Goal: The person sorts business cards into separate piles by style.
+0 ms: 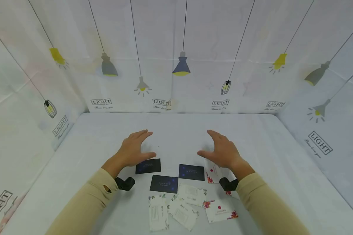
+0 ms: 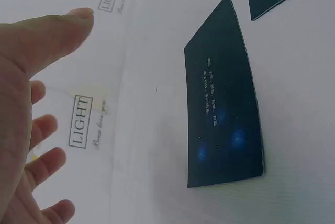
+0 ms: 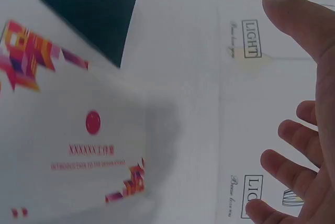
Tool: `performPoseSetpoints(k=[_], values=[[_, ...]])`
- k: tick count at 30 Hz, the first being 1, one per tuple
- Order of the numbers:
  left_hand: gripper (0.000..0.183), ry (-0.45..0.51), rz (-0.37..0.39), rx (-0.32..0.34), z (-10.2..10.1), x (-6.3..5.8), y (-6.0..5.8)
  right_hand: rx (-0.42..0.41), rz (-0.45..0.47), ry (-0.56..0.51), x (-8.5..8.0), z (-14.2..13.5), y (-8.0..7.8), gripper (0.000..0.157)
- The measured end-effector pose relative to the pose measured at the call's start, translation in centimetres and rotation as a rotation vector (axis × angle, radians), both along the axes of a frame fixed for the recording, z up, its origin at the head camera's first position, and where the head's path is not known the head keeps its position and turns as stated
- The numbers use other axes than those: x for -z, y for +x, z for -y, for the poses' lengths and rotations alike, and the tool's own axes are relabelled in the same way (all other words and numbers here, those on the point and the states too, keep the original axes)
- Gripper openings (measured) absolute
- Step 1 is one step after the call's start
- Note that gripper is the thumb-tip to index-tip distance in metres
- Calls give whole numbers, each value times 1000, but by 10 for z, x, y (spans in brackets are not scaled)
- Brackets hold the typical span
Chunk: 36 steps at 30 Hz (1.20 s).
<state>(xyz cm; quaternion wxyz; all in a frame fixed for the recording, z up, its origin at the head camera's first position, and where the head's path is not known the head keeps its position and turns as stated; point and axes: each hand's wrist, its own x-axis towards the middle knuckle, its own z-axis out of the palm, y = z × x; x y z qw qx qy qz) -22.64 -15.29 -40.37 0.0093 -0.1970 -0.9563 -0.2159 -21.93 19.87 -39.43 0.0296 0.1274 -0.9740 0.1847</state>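
Both hands hover over the table with fingers spread and nothing held. My left hand (image 1: 133,150) is above and just beyond a dark blue card (image 1: 148,166), which also fills the middle of the left wrist view. My right hand (image 1: 223,151) is over a white card with red and orange corners (image 1: 213,173), partly hidden by the hand and wrist. Two more dark cards lie between the arms, one at centre (image 1: 164,184) and one to its right (image 1: 191,172). Closer in, white cards with leafy borders (image 1: 158,213) overlap partly beside another red-cornered white card (image 1: 220,211).
A white cloth covers the table (image 1: 176,130). Behind and at both sides hangs a white curtain (image 1: 153,39) printed with lamps and the word LIGHT. A black wrist mount (image 1: 125,183) sits at the left cuff, another mount (image 1: 228,184) at the right.
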Motion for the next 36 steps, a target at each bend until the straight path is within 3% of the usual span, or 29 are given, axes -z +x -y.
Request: performPoseSetpoints(k=[10, 18, 25, 36], values=[[74, 153, 136, 23, 27, 12, 11, -125, 73, -220, 9, 48, 2, 79], [62, 200, 172, 61, 40, 30, 16, -233, 167, -273, 17, 86, 2, 72], [60, 188, 161, 64, 45, 42, 18, -290, 222, -183, 27, 107, 0, 70], [50, 126, 195, 29, 47, 48, 17, -346, 245, -37, 40, 135, 2, 69]])
